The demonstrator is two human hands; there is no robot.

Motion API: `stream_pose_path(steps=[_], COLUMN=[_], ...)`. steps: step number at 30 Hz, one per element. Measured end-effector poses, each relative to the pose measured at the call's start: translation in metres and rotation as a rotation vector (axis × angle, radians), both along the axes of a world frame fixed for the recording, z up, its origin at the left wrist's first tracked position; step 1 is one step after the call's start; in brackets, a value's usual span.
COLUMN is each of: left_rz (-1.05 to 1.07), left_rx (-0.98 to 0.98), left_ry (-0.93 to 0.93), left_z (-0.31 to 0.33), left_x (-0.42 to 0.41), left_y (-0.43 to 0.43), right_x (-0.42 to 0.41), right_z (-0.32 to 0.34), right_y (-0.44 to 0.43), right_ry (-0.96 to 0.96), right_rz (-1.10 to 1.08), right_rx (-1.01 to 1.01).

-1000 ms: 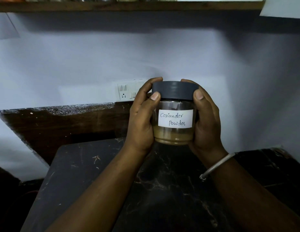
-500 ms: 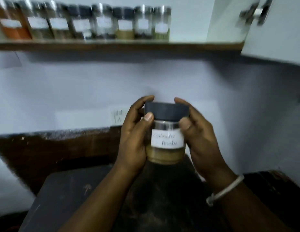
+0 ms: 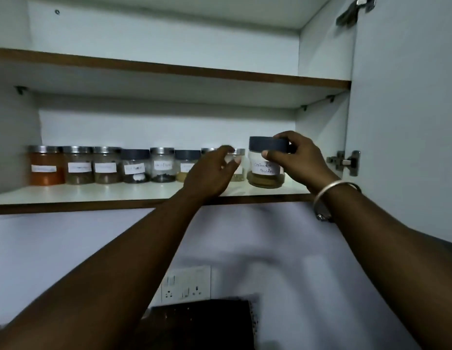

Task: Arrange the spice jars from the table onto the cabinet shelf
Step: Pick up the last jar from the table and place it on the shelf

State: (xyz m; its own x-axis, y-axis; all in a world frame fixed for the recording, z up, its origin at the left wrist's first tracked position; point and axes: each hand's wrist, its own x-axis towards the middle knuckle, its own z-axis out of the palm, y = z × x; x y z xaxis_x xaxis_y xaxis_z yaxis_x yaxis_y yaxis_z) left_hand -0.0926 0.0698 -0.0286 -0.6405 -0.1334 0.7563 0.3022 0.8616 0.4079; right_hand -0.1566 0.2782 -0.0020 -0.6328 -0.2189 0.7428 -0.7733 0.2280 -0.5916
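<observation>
The coriander powder jar, clear with a grey lid and a white label, stands on the lower cabinet shelf at the right end of a row of spice jars. My right hand grips its lid from the right. My left hand hovers just left of the jar with its fingers spread, holding nothing and hiding parts of two jars behind it. The row runs left to an orange-filled jar.
The open cabinet door with its hinge stands close to the right of my right hand. An upper shelf spans above. Below, a wall socket plate and the dark table's far edge show.
Both hands lifted the coriander jar from above the table up to the shelf. My left hand has come off the jar; the right now holds it by the lid.
</observation>
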Motion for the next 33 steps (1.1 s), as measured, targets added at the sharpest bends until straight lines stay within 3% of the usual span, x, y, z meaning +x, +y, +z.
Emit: stream_pose_path(steps=[5, 12, 20, 27, 30, 33], left_rz=[0.307, 0.376, 0.4, 0.421, 0.405, 0.387], left_rx=[-0.3, -0.38, -0.394, -0.393, -0.404, -0.394], left_ry=[-0.24, -0.269, -0.213, -0.241, -0.253, -0.241], left_z=[-0.034, -0.037, -0.041, -0.041, -0.039, -0.038], left_x=[-0.04, -0.059, -0.064, -0.065, -0.062, -0.064], left_y=[-0.014, -0.022, -0.023, -0.022, -0.022, -0.024], right_x=[-0.088, -0.162, -0.203, -0.213, -0.202, -0.185], right_z=[0.001, 0.017, 0.018, 0.014, 0.008, 0.007], right_y=[-0.024, -0.062, -0.098, -0.098, -0.1, -0.102], right_ry=[-0.006, -0.088, -0.053, -0.14, -0.318, -0.566], right_rz=[-0.147, -0.196, -0.274, -0.229, -0.152, -0.117], right_rx=[0.379, 0.44, 0.505, 0.424, 0.359, 0.08])
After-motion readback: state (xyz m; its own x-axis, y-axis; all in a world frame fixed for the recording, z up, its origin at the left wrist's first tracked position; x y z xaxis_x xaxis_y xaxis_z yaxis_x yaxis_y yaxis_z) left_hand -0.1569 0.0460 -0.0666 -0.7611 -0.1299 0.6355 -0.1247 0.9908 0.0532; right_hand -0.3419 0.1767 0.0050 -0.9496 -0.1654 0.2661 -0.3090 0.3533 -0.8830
